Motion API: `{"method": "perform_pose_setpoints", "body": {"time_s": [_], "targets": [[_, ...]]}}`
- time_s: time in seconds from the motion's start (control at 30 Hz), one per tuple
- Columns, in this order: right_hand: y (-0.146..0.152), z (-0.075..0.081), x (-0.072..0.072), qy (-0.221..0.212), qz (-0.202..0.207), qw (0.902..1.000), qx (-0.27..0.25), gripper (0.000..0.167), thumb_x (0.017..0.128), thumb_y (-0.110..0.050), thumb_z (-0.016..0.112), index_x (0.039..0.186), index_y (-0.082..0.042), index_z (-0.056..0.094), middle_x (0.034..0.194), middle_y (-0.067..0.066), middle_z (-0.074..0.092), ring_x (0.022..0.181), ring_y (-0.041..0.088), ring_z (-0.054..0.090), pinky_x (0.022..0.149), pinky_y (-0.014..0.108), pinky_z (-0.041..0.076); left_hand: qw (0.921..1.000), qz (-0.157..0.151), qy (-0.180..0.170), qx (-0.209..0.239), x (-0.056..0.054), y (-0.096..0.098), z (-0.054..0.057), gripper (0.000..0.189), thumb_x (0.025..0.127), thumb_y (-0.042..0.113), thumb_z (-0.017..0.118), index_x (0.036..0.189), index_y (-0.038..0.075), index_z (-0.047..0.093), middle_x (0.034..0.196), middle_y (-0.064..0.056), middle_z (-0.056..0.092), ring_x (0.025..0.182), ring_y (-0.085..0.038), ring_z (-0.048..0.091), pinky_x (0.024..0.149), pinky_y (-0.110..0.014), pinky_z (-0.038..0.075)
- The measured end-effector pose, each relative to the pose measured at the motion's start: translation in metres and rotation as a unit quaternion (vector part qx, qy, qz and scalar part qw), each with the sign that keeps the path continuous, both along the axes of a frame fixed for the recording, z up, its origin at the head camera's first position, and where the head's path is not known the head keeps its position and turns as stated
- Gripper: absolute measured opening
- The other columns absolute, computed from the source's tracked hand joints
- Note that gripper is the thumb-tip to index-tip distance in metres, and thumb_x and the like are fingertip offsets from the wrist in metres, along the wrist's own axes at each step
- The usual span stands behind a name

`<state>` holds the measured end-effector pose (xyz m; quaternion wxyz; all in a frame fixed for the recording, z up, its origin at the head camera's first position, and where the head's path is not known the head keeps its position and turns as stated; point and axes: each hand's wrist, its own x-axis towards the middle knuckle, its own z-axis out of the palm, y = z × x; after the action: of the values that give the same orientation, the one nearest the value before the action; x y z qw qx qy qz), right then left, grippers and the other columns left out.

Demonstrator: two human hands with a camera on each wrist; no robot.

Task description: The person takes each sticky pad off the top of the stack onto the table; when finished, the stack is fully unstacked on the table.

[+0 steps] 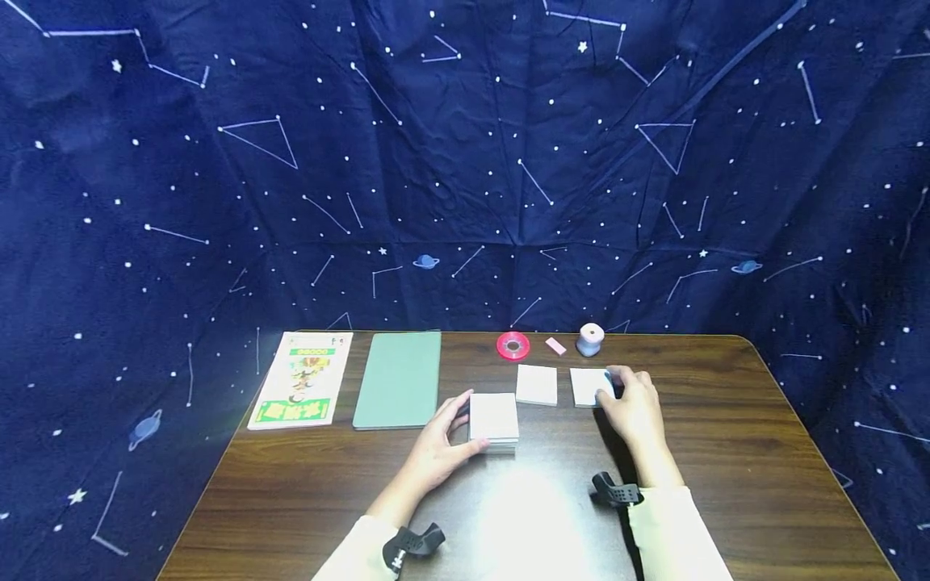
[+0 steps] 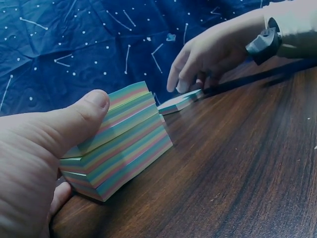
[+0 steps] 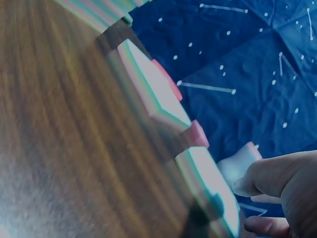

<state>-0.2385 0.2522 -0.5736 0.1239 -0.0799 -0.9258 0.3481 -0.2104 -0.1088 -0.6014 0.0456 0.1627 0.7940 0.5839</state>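
Observation:
My left hand [image 1: 433, 453] grips a tall stack of square note pads [image 1: 494, 418] at its left side, the thumb on the near side. In the left wrist view the stacked pads [image 2: 129, 134] show striped pastel edges. My right hand [image 1: 636, 410] is at the right edge of a thin square note pad [image 1: 587, 387], thumb and fingers spread about that edge. From the right wrist view, those fingers look slightly apart from this pad [image 3: 205, 173]. Another thin pad [image 1: 537, 385] lies between it and the stack.
Behind the pads are a red ring-shaped roll [image 1: 513, 346], a small pink block [image 1: 555, 346] and a whitish spool [image 1: 590, 340]. To the left lie a green notebook [image 1: 398, 379] and a booklet with a colourful cover [image 1: 301, 379]. A starry blue cloth [image 1: 465, 161] hangs behind the wooden table [image 1: 741, 452].

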Motion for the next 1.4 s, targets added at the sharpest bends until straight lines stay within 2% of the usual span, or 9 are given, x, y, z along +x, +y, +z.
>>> {"method": "perform_pose_setpoints", "body": {"time_s": [0.13, 0.3, 0.53, 0.7, 0.83, 1.03, 1.23, 1.4], "targets": [[-0.005, 0.009, 0.002, 0.02, 0.001, 0.9998, -0.002, 0.048, 0.093, -0.016, 0.076, 0.137, -0.001, 0.068, 0.117, 0.027, 0.064, 0.112, 0.048, 0.059, 0.098, 0.061, 0.05, 1.0, -0.001, 0.002, -0.003, -0.001, -0.001, 0.002, 0.089, 0.093, 0.026, 0.09, 0.167, 0.009, 0.044, 0.163, -0.012, 0.051, 0.147, -0.035, 0.059, 0.128, -0.04, 0.049], [-0.014, 0.025, 0.006, 0.055, 0.029, 0.998, -0.01, 0.046, 0.092, -0.013, 0.078, 0.136, -0.003, 0.069, 0.11, 0.024, 0.064, 0.101, 0.04, 0.06, 0.085, 0.051, 0.05, 1.0, -0.001, 0.002, -0.006, 0.0, -0.002, 0.001, 0.089, 0.093, 0.027, 0.089, 0.167, 0.008, 0.043, 0.162, -0.011, 0.052, 0.146, -0.036, 0.06, 0.128, -0.04, 0.05], [-0.036, 0.046, 0.02, 0.061, 0.098, 0.9923, -0.046, 0.045, 0.095, -0.013, 0.08, 0.138, -0.007, 0.069, 0.111, 0.02, 0.069, 0.096, 0.039, 0.071, 0.084, 0.043, 0.06, 1.0, -0.005, 0.007, 0.0, 0.004, -0.003, 0.0, 0.09, 0.092, 0.024, 0.09, 0.167, 0.005, 0.042, 0.16, -0.013, 0.052, 0.147, -0.036, 0.059, 0.128, -0.04, 0.049], [-0.057, 0.053, 0.028, 0.081, 0.154, 0.984, -0.041, 0.045, 0.093, -0.013, 0.083, 0.135, -0.007, 0.071, 0.109, 0.018, 0.07, 0.095, 0.032, 0.069, 0.082, 0.042, 0.063, 1.0, -0.001, 0.004, -0.002, 0.004, -0.003, -0.001, 0.091, 0.092, 0.025, 0.09, 0.167, 0.006, 0.042, 0.161, -0.014, 0.052, 0.146, -0.037, 0.06, 0.127, -0.041, 0.05], [-0.075, 0.052, 0.03, 0.077, 0.197, 0.9768, -0.033, 0.044, 0.092, -0.015, 0.086, 0.133, -0.01, 0.072, 0.108, 0.016, 0.069, 0.093, 0.03, 0.068, 0.081, 0.037, 0.061, 1.0, 0.001, -0.003, -0.003, 0.003, -0.003, -0.001, 0.091, 0.092, 0.027, 0.09, 0.167, 0.009, 0.042, 0.162, -0.012, 0.051, 0.146, -0.037, 0.06, 0.127, -0.041, 0.05], [-0.093, 0.045, 0.032, 0.034, 0.239, 0.968, -0.068, 0.047, 0.092, -0.017, 0.088, 0.135, -0.013, 0.07, 0.107, 0.015, 0.071, 0.09, 0.024, 0.066, 0.078, 0.03, 0.057, 1.0, -0.005, -0.004, -0.006, 0.002, -0.004, 0.0, 0.091, 0.093, 0.028, 0.089, 0.168, 0.009, 0.042, 0.162, -0.01, 0.051, 0.146, -0.037, 0.06, 0.128, -0.042, 0.05], [-0.109, 0.036, 0.034, -0.016, 0.252, 0.9629, -0.095, 0.063, 0.092, -0.025, 0.089, 0.148, -0.016, 0.064, 0.108, 0.009, 0.068, 0.085, 0.014, 0.063, 0.075, 0.024, 0.055, 1.0, -0.006, 0.0, -0.003, 0.002, -0.004, 0.001, 0.09, 0.093, 0.027, 0.089, 0.168, 0.008, 0.041, 0.162, -0.011, 0.051, 0.146, -0.036, 0.06, 0.128, -0.04, 0.05], [-0.117, 0.024, 0.036, -0.032, 0.245, 0.9628, -0.108, 0.072, 0.091, -0.027, 0.09, 0.154, -0.014, 0.058, 0.106, 0.007, 0.068, 0.082, 0.012, 0.063, 0.071, 0.022, 0.055, 1.0, -0.008, 0.002, -0.004, 0.001, -0.004, 0.0, 0.09, 0.093, 0.025, 0.089, 0.167, 0.006, 0.041, 0.162, -0.013, 0.049, 0.147, -0.037, 0.059, 0.128, -0.039, 0.05]]}}
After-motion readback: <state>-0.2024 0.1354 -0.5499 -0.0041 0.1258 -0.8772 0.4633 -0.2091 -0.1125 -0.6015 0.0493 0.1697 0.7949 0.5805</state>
